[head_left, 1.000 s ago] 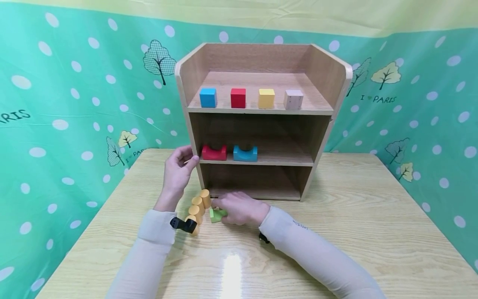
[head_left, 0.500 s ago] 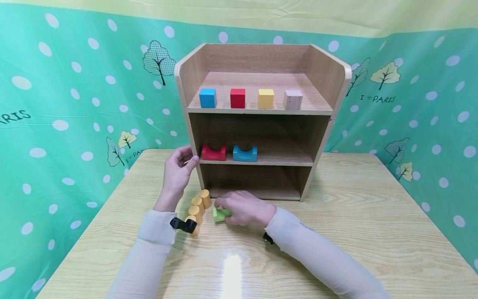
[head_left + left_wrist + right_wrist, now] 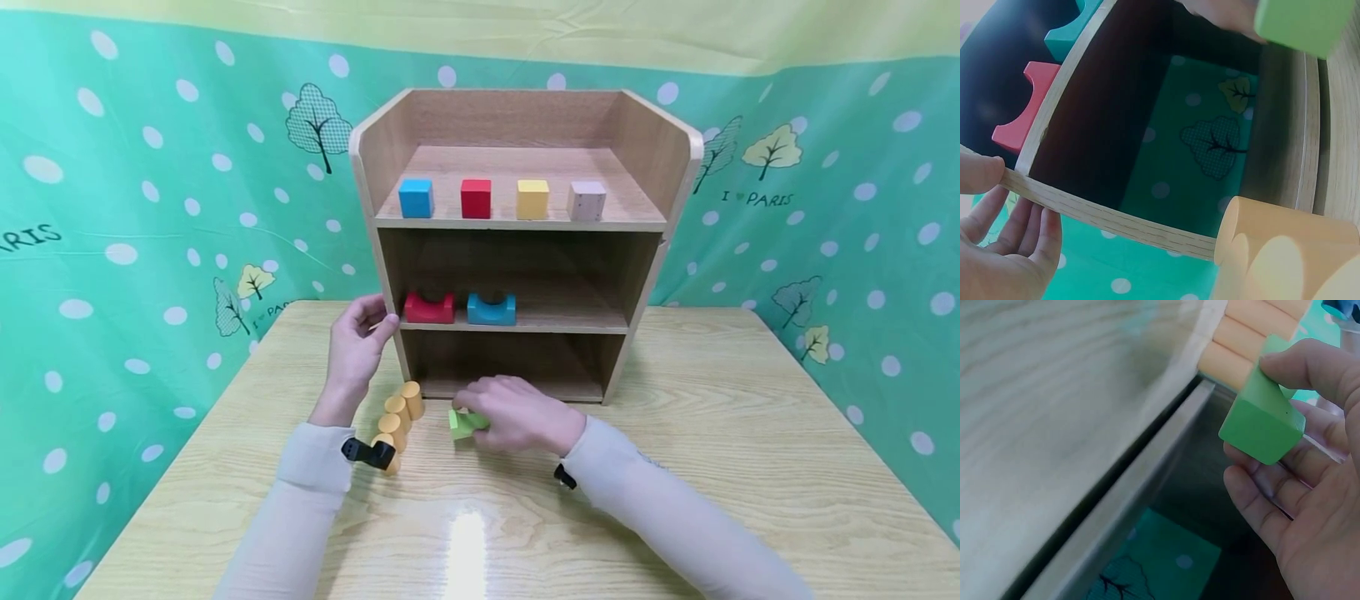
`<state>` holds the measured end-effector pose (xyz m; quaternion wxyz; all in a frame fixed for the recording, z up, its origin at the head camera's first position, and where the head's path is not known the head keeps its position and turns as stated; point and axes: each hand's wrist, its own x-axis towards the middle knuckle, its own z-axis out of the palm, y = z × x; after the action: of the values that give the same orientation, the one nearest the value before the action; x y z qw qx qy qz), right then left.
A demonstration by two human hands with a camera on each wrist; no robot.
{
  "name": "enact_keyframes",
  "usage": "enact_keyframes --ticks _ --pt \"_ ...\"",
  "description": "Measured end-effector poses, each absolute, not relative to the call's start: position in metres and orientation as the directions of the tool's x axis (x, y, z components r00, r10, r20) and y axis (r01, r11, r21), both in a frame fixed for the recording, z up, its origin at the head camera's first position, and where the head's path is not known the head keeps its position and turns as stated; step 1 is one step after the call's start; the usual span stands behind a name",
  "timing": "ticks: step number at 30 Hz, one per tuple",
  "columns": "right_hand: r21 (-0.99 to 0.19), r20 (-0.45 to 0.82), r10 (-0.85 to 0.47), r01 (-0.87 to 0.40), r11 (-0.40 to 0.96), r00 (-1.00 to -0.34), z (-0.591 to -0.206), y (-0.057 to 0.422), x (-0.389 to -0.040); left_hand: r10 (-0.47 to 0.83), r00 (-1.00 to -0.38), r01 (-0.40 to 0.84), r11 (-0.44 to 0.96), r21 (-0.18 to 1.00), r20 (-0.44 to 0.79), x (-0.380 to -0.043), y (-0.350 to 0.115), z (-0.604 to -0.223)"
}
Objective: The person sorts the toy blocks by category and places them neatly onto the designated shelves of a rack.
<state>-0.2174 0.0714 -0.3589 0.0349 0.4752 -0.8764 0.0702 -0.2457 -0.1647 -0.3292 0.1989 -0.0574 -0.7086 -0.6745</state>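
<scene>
My right hand [image 3: 517, 414] holds a green arch block [image 3: 467, 423] between thumb and fingers, in front of the shelf's bottom compartment. The right wrist view shows the thumb on one face of the green block [image 3: 1266, 419] and fingertips behind it. My left hand [image 3: 356, 346] is at the left side panel of the wooden shelf [image 3: 517, 223], level with the middle board. In the left wrist view the left hand [image 3: 1004, 250] pinches the panel's front edge, thumb in front and fingers behind. Several light-orange cylinders [image 3: 390, 427] stand in a row below the left hand.
A red arch block [image 3: 430, 311] and a blue arch block [image 3: 492, 312] sit on the middle board. Along the top board stand a blue cube [image 3: 416, 199], a red cube [image 3: 476, 199], a yellow cube [image 3: 532, 200] and a whitish cube [image 3: 587, 201]. A dotted cloth [image 3: 187, 167] hangs behind.
My right hand has moved to the right with the green arch block, away from the row of cylinders. The left hand has kept its place at the shelf's side panel.
</scene>
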Motion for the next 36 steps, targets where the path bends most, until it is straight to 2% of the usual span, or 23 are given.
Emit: enact_keyframes --ticks 11,18,36 --pt "-0.068 0.181 -0.806 -0.825 0.561 -0.564 -0.336 0.096 -0.212 -0.189 -0.916 0.343 0.083 0.936 0.353 -0.245 -0.165 -0.328" --pt "-0.013 0.246 -0.807 -0.834 0.551 -0.537 -0.326 0.111 -0.211 -0.188 -0.918 0.339 0.085 0.937 0.350 -0.245 -0.165 -0.328" --pt "0.000 0.338 -0.762 -0.810 0.587 -0.553 -0.303 0.147 -0.209 -0.182 -0.921 0.336 0.081 0.938 0.345 -0.244 -0.165 -0.327"
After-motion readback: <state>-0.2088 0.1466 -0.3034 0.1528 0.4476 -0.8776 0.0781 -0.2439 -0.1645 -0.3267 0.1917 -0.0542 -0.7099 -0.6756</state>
